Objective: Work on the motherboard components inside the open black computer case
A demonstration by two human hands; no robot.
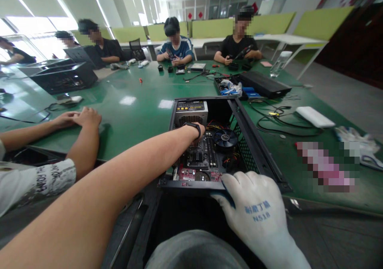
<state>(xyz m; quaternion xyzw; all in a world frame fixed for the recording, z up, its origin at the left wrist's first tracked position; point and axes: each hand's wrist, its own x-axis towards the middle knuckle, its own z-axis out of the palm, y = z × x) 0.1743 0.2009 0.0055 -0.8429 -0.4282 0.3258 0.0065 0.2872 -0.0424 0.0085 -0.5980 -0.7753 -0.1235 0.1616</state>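
An open black computer case [263, 157] lies in front of me at the table's near edge. My left hand [200, 131], bare with a dark wristband, reaches inside it, just below the power supply [193, 113] and over the motherboard [200, 155]. Its fingers are mostly hidden, so I cannot make out what they touch. My right hand [254, 207], in a white work glove, is closed over the case's near rim, thumb below. Beside the motherboard sits a round black cooling fan [225, 138]. A red circuit board [187, 174] shows along the near side.
To my left, another person's hands [88, 117] rest on the green table [134, 119]. Cables [272, 119], a white box [314, 116], gloves [357, 143] and a blurred pink item [324, 167] lie at right. A black tray [221, 86] is behind the case; several people sit across.
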